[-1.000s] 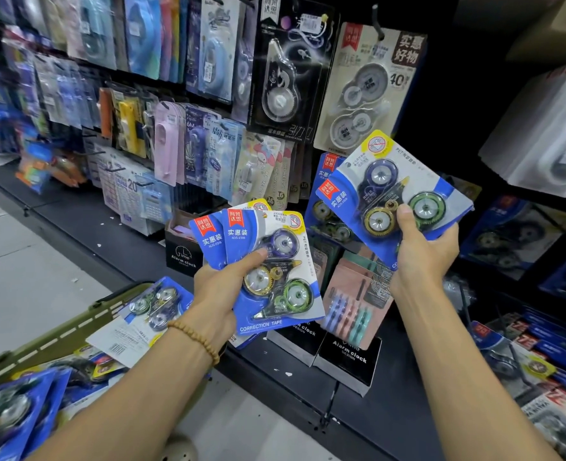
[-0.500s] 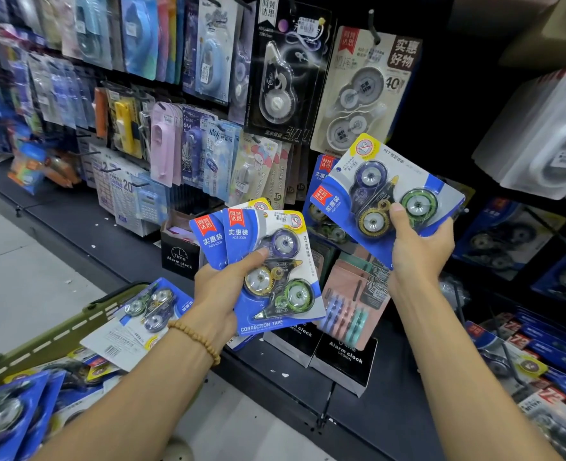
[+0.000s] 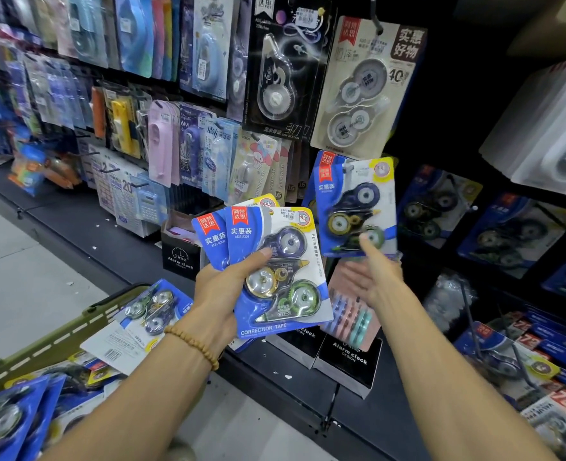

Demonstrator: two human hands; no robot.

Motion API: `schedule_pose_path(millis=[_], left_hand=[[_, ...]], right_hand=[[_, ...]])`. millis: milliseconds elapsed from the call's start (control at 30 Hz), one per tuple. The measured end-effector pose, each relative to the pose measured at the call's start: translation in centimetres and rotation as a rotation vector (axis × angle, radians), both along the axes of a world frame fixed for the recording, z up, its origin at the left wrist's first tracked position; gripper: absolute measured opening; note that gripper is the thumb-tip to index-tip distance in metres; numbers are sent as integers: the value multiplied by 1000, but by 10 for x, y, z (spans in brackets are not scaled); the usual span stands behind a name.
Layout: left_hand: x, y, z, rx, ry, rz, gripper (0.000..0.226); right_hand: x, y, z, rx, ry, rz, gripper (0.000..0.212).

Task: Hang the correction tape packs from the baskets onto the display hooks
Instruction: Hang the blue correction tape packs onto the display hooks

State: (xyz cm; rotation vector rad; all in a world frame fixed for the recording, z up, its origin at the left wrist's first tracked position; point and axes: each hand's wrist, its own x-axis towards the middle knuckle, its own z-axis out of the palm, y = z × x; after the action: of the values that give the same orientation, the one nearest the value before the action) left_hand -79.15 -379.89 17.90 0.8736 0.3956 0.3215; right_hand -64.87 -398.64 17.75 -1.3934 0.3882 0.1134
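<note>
My left hand (image 3: 218,294) grips a fan of several blue correction tape packs (image 3: 285,261) by their lower left edge, in front of the shelf. Another blue correction tape pack (image 3: 354,207) hangs upright on a display hook, over identical packs behind it. My right hand (image 3: 374,277) is just below it, blurred, with the palm up and the fingers spread; only the thumb tip touches the pack's lower edge. A green basket (image 3: 58,337) at the lower left holds more blue packs (image 3: 152,311).
Other correction tapes hang in rows across the black pegboard, among them a white two-roll pack (image 3: 368,88). Black alarm clock boxes (image 3: 351,357) stand on the shelf below my hands. More blue packs (image 3: 514,237) fill the shelving on the right. Grey floor lies at the left.
My right hand carried its tilted pack left onto the hook, where it now hangs upright. The hand has let go and dropped below it. My left hand has kept its fan of packs.
</note>
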Motion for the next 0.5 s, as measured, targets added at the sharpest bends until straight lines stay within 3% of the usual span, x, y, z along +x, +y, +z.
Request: schedule_pose_path(millis=[100, 200, 300, 400, 500], left_hand=[[6, -4, 0, 18, -14, -43, 34], [11, -14, 0, 40, -7, -80, 20], [12, -25, 2, 33, -17, -112, 26], [10, -32, 5, 21, -36, -142, 31], [9, -32, 5, 5, -40, -130, 19]], right_hand=[[-18, -1, -7, -114, 0, 77, 43], [-39, 1, 7, -176, -253, 182, 39], [-60, 2, 26, -297, -438, 396, 50], [-65, -2, 28, -351, -435, 388, 55], [-60, -9, 27, -281, -418, 320, 56]])
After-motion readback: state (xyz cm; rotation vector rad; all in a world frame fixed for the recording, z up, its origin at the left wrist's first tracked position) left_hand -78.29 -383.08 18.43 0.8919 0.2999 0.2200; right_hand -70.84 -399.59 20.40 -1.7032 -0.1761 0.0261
